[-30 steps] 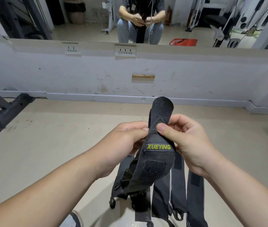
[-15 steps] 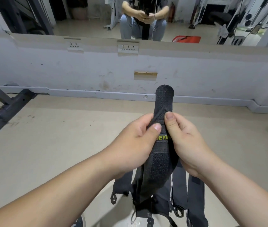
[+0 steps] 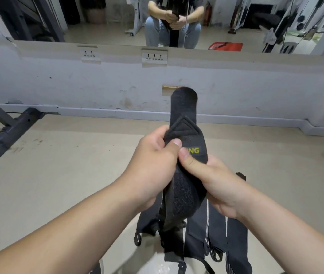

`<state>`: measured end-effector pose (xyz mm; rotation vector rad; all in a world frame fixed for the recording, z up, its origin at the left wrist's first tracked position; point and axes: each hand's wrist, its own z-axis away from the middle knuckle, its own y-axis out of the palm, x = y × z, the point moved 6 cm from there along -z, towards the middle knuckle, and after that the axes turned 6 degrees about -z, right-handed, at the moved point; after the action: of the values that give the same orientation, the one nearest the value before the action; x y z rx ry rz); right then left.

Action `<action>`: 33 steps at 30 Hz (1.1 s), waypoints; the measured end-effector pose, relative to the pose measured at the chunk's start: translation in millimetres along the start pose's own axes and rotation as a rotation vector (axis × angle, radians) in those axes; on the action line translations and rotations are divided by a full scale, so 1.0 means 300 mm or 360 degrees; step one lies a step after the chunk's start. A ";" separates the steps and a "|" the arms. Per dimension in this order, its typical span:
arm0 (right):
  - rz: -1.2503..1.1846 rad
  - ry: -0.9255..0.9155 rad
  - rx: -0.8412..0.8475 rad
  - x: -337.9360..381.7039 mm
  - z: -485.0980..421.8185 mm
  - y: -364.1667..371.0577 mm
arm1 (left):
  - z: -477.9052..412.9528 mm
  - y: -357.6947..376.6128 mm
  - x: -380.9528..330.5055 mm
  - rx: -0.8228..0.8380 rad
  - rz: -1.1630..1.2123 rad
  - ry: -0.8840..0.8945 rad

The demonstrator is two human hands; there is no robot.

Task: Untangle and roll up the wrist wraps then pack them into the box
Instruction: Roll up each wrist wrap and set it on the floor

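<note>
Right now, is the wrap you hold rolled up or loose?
Loose: the wrap sticks up past the left hand and right hand and hangs below.

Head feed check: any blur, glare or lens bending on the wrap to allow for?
Head view: light is even, no glare on the wrist wrap, which left hand and right hand grip; it is sharp enough, but black fabric swallows fold detail; the wide lens stretches the forearms toward the bottom corners.
</note>
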<state>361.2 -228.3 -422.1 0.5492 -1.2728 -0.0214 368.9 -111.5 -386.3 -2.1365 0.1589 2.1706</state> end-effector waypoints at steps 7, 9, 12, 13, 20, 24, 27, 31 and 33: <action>0.0122 0.0256 0.0573 -0.052 0.036 0.056 | -0.047 -0.082 -0.064 -0.0091 0.0400 0.0023; 0.0072 0.0258 0.0562 -0.048 0.030 0.076 | -0.060 -0.102 -0.075 -0.0132 0.0439 0.0041; 0.0040 0.0267 0.0515 -0.048 0.024 0.104 | -0.080 -0.117 -0.050 -0.0181 0.0473 -0.0052; 0.0027 0.0275 0.0495 -0.051 0.022 0.108 | -0.079 -0.115 -0.042 -0.0180 0.0468 -0.0119; -0.0093 0.0400 0.0437 -0.061 0.023 0.086 | 0.014 0.012 0.040 0.0504 0.0570 -0.0790; -0.0207 0.0635 0.0626 -0.069 0.056 0.083 | -0.004 -0.007 0.022 0.0257 0.0463 -0.0612; -0.0186 0.0668 0.0845 -0.093 0.077 0.099 | -0.032 -0.037 -0.003 0.0120 0.0640 -0.0527; -0.0147 0.0686 0.0880 -0.119 0.076 0.099 | -0.088 -0.093 -0.012 -0.0155 0.0924 -0.0516; -0.0072 0.0672 0.0790 -0.122 0.059 0.099 | -0.123 -0.122 0.004 -0.0281 0.0964 -0.0518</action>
<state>325.4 -197.8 -440.0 0.9532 -0.8463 0.3643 410.4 -80.3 -388.4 -1.9529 0.6896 2.9267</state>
